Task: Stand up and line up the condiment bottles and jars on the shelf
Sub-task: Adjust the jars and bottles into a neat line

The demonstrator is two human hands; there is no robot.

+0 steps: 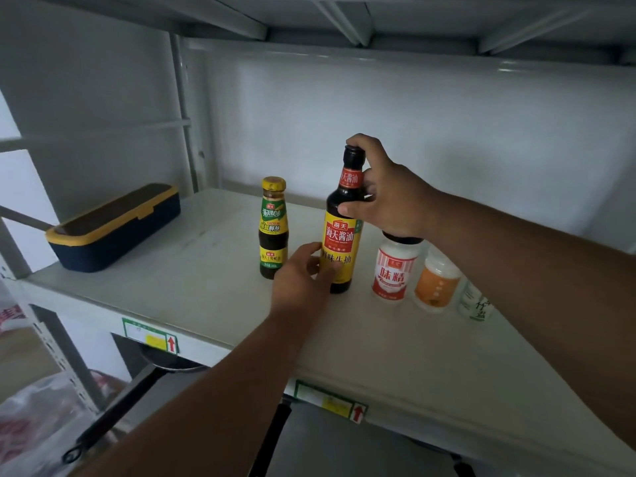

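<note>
A tall dark soy sauce bottle (342,232) with a yellow label stands upright on the white shelf (206,256). My right hand (389,197) grips its neck and shoulder. My left hand (303,275) presses against the lower part of the same bottle. Just to the left stands a shorter oyster sauce bottle (273,228) with a yellow cap. To the right stand a white jar with a red label (394,270), an orange jar (436,280) and a small clear bottle (476,304), partly hidden under my right forearm.
A navy box with a yellow rim (113,227) lies at the shelf's left end. The shelf's front edge carries price tags (151,337). Pans with black handles (113,414) sit on the level below. Another shelf board hangs overhead.
</note>
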